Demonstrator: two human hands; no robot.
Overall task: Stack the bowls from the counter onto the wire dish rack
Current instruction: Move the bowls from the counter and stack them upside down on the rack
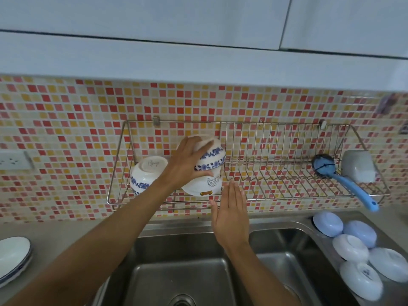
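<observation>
At the centre of the frame the left hand (185, 164) clasps a glossy white bowl with a blue floral band (210, 155), upside down, fingers wrapped over its rounded base, setting it atop another inverted white bowl (203, 186) on the thin wire dish rack (276, 173). A third bowl (146, 173) leans at the rack's left end. The right hand (230, 214) hovers flat below, fingers spread, holding nothing. More smooth inverted bowls (357, 250) sit at lower right beside the steel sink (187, 272).
</observation>
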